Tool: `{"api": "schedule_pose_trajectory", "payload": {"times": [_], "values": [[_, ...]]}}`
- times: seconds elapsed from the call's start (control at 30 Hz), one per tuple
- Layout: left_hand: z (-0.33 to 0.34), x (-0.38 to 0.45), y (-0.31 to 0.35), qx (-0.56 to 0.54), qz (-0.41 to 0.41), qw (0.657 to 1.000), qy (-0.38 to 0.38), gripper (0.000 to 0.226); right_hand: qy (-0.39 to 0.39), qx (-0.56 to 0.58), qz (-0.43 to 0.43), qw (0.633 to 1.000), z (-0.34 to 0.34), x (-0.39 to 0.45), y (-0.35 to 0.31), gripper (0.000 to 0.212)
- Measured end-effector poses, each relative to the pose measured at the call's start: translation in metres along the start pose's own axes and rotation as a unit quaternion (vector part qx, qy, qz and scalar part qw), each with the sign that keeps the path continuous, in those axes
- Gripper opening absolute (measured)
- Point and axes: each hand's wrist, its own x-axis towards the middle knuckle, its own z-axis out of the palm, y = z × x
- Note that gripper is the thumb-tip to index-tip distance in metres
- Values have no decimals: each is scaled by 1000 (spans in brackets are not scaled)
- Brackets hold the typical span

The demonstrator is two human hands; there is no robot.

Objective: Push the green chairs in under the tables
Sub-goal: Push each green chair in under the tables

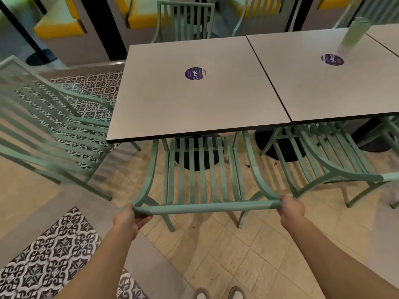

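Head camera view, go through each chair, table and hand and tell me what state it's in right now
Left hand: grips the top rail's left end.
Right hand: grips the top rail's right end.
Held green chair: upright, seat partly under the table.
Near table: top bare except a round sticker.
Right chair: seat partly under the right table.
Left chair: standing clear of the table.
Right table: carries a pale bottle.

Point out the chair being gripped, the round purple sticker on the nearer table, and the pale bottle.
Gripped chair (205, 207): head view, middle of its top rail.
Purple sticker (195, 73): head view, centre of the disc.
Pale bottle (354, 34): head view, mid-body.
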Motion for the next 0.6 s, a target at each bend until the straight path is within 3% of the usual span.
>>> {"api": "schedule_pose_trajectory", "payload": {"times": [0.17, 0.6], "values": [[9, 4, 8, -3, 1, 1000, 2, 41, -4, -2, 4, 1000, 9, 6, -8, 35], [22, 4, 16, 2, -13, 1000, 7, 42, -22, 18, 14, 999, 18, 17, -15, 34]]}}
